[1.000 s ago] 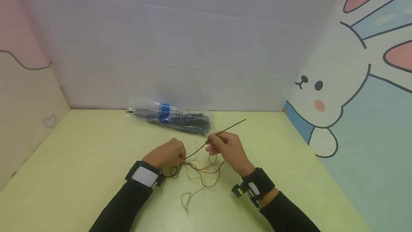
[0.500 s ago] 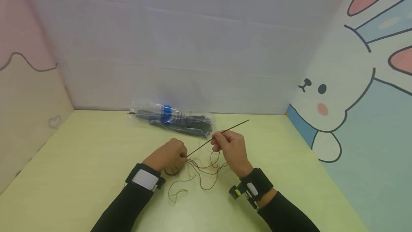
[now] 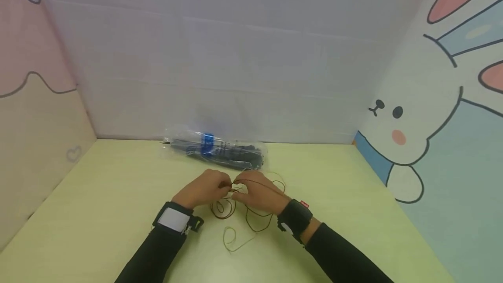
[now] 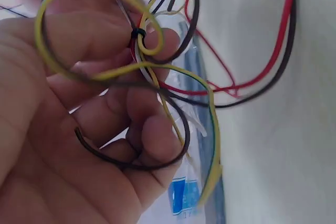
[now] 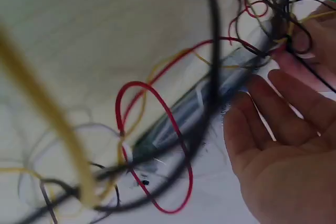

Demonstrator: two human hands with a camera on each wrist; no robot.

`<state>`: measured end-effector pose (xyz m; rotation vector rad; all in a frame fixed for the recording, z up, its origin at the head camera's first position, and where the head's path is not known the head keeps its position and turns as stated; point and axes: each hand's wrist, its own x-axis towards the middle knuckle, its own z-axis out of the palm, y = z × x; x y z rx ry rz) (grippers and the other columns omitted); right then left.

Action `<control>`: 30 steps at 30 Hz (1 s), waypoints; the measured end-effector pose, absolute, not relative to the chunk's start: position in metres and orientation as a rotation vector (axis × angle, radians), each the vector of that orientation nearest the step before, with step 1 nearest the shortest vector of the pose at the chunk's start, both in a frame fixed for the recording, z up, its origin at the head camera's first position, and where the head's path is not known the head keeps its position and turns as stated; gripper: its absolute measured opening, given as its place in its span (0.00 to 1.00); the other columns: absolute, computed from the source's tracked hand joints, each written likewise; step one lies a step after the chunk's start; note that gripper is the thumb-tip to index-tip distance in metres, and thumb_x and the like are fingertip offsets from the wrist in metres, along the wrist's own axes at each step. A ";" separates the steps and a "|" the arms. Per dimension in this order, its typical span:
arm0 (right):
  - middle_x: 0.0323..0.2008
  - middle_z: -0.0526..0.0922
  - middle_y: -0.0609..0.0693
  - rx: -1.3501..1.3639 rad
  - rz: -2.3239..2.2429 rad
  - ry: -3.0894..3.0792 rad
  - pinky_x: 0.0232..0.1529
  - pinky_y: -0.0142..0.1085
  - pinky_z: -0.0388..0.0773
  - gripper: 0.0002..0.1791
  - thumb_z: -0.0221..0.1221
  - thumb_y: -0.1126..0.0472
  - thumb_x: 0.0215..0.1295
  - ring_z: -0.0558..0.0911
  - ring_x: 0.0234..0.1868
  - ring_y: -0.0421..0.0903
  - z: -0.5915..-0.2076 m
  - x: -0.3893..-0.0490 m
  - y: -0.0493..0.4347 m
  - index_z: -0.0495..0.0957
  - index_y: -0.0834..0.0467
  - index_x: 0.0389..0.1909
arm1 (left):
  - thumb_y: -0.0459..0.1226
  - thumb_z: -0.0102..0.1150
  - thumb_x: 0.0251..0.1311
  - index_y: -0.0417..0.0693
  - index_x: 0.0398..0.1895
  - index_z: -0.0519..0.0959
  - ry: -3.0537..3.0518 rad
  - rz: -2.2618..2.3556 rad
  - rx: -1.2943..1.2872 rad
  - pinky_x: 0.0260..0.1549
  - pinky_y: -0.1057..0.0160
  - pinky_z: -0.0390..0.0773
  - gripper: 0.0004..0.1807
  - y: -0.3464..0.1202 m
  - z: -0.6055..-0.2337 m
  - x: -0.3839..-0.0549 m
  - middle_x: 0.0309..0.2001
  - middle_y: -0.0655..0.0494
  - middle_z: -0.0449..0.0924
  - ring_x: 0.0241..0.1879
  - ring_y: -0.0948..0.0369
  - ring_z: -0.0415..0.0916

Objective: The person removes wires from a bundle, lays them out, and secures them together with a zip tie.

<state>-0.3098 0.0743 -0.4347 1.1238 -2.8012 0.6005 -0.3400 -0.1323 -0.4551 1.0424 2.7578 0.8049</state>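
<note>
My left hand [image 3: 204, 187] pinches a bundle of thin wires between thumb and fingers. In the left wrist view, red wire [image 4: 286, 24], black wire [image 4: 184, 119] and yellow-green wire [image 4: 214, 124] loop around those fingers. A black cable tie [image 4: 138, 32] circles the bundle right at the fingertips. Its long tail [image 3: 257, 182] runs across the back of my right hand [image 3: 259, 191] in the head view. The right hand is close against the bundle, thumb and index finger apart. In the right wrist view its other fingers [image 5: 283, 114] are loosely extended, holding nothing.
Behind the hands, a clear plastic bag [image 3: 214, 150] with a blue label and dark strips inside lies against the back wall [image 3: 220, 56]. Loose wire ends [image 3: 232, 246] trail over the pale yellow table [image 3: 129, 178]. A printed side wall [image 3: 463, 165] stands on the right.
My right hand, which held the cable tie's tail up to the right, has come left and down beside the left hand. The tail now lies over it. The left hand keeps its grip.
</note>
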 end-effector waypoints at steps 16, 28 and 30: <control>0.24 0.75 0.40 1.177 0.865 -2.920 0.32 0.30 0.67 0.11 0.52 0.52 0.74 0.69 0.25 0.35 -0.457 -0.336 0.079 0.81 0.50 0.39 | 0.35 0.60 0.65 0.57 0.33 0.86 2.690 0.899 1.199 0.25 0.69 0.67 0.08 -0.137 -0.452 -0.349 0.26 0.61 0.82 0.21 0.71 0.65; 0.23 0.76 0.40 1.021 0.984 -3.093 0.25 0.30 0.68 0.11 0.50 0.61 0.72 0.69 0.18 0.34 -0.458 -0.327 0.090 0.80 0.50 0.46 | 0.34 0.63 0.61 0.54 0.34 0.88 2.771 0.796 1.285 0.28 0.71 0.73 0.06 -0.141 -0.455 -0.351 0.31 0.62 0.87 0.26 0.73 0.74; 0.20 0.72 0.41 1.025 1.038 -3.096 0.24 0.30 0.64 0.14 0.49 0.64 0.69 0.63 0.17 0.35 -0.458 -0.328 0.097 0.82 0.50 0.46 | 0.35 0.63 0.62 0.53 0.35 0.89 2.787 0.765 1.277 0.28 0.71 0.74 0.06 -0.144 -0.456 -0.353 0.32 0.62 0.88 0.27 0.72 0.76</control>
